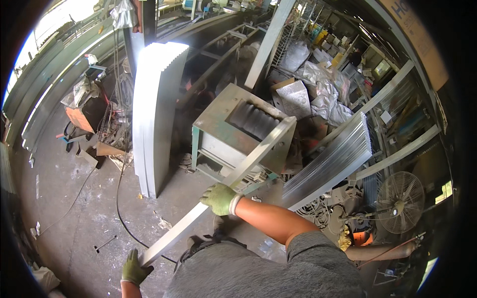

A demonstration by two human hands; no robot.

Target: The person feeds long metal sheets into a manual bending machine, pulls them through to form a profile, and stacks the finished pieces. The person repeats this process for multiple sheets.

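A long, straight, light-grey metal bar (181,225) slants in front of me from lower left to upper right. My left hand (135,268), in a green glove with a pale cuff, is closed at the bar's near lower end. Further up, my right hand (218,198), gloved the same way, wraps over the bar from above. The bar's far end lies over the edge of a metal machine (218,108), beside its dark ribbed rollers (253,120). The fingers on the bar's underside are hidden.
A tall stack of pale metal strips (155,119) stands left of the machine. Another shiny stack (330,161) leans at the right, near a round fan (400,202) and coiled cable (318,211). A black cable (120,213) crosses the floor. Crumpled plastic sheeting (328,94) lies behind.
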